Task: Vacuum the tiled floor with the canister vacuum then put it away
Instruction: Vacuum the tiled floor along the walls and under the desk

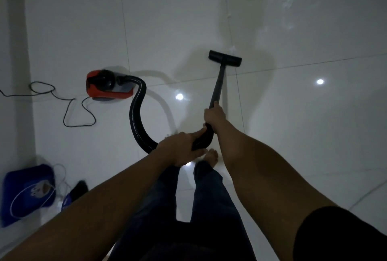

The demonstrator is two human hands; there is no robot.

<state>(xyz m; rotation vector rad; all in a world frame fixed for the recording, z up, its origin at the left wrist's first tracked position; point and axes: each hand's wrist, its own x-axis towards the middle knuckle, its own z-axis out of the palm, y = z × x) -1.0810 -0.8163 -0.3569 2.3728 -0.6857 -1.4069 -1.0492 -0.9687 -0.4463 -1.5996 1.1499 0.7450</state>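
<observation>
Head view, right hand (214,114): fingers wrapped round the near end of the wand (218,80), arm stretched forward.
Head view, left hand (181,148): just behind the right hand, gripping the hose (137,114) where it meets the wand; the forefinger lies straight along the hose.
Floor head (225,58): black bar at the far end of the wand, well ahead of the right hand, flat on the tiled floor (293,114) beside a grout line.
Canister (106,85): red and black body on the floor, ahead and to the left of the left hand; the ribbed hose curves from its front down to the hands.
Power cord (69,110): thin black lead looping on the tiles left of the canister.
Blue bag (27,189): on the floor well left of the left forearm; it has a white printed emblem, blurred, with no legible writing.
Bare foot (211,156): directly below the hands, toes forward.
Brand marks on the vacuum: none can be read.
</observation>
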